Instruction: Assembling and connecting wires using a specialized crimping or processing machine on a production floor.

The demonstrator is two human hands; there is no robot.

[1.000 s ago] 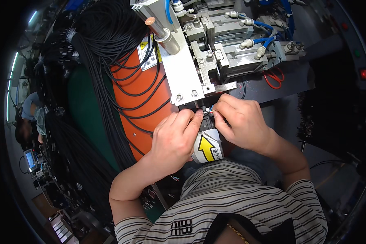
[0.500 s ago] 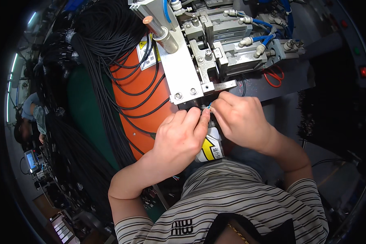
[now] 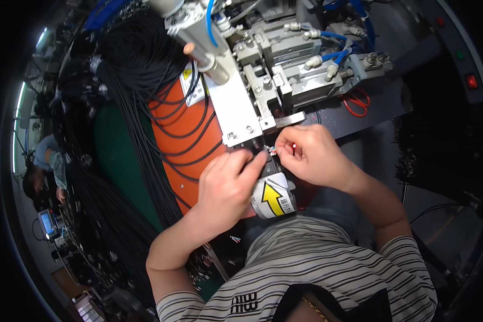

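Note:
My right hand [image 3: 311,155] is closed in a pinch at the end of a small bunch of thin coloured wires [image 3: 272,151], just below the front of the machine. My left hand [image 3: 225,185] faces it, fingers curled and thumb reaching toward the same wires. What lies between its fingers is hidden, and the thumb is slightly blurred. Over both hands stands a metal machine [image 3: 236,107] with a white plate and cylinders. Beneath them sits a silver motor housing [image 3: 279,198] bearing a white label with a yellow arrow.
A thick bundle of black cables [image 3: 139,70] lies to the left, strands crossing an orange panel [image 3: 172,129] beside a green surface [image 3: 118,134]. Blue air hoses [image 3: 335,55] and a red-handled tool [image 3: 357,102] are at the right. Another person [image 3: 48,161] is at the far left.
My hands have drawn slightly apart, the left one shifting left and down. More of the coloured wires and the yellow arrow label now shows. The view has shifted slightly.

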